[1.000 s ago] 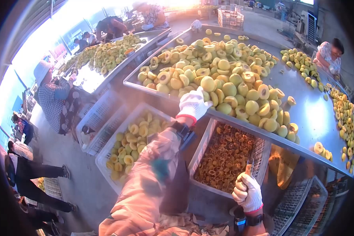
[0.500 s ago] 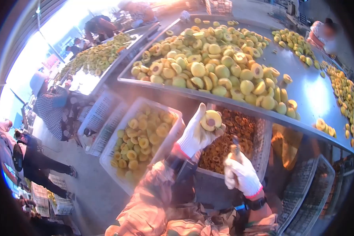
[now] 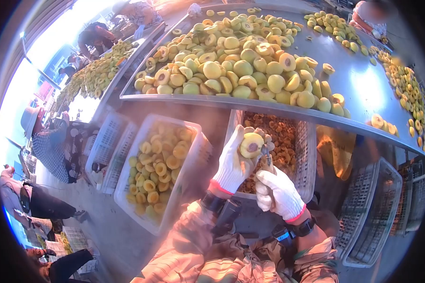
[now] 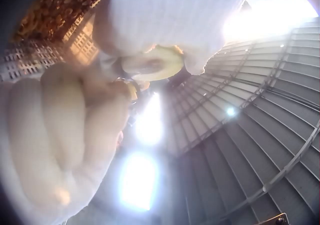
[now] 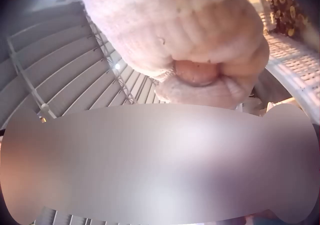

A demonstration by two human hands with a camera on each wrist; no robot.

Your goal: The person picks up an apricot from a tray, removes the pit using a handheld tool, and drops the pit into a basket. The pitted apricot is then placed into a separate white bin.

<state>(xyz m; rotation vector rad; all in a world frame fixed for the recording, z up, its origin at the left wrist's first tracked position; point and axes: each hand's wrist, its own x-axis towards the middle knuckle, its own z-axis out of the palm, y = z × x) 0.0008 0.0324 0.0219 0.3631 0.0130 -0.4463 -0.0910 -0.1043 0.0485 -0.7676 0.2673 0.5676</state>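
In the head view my white-gloved left hand (image 3: 230,165) holds up a yellow-green peach half (image 3: 251,145), cut face toward me with the brown pit area showing. My right hand (image 3: 282,192), gloved too, is curled round the wooden handle of a small pitting tool (image 3: 267,161). Its metal end meets the right edge of the fruit. The left wrist view shows the peach half (image 4: 157,65) under the left fingers, with the right fist (image 4: 60,130) close beside it. In the right wrist view, the handle's butt (image 5: 197,72) shows inside the curled fingers.
A metal table (image 3: 335,56) heaped with peach halves (image 3: 241,68) slopes across the front. Below it stands a crate (image 3: 308,165) of brown pits and scraps. To its left is a white crate (image 3: 127,177) of hollowed halves. Stacked crates (image 3: 363,212) stand right; people work around.
My left hand came back from the heap on the table with a peach half. The right hand rose and brought the pitting tool up against the fruit. The head view shifted too.
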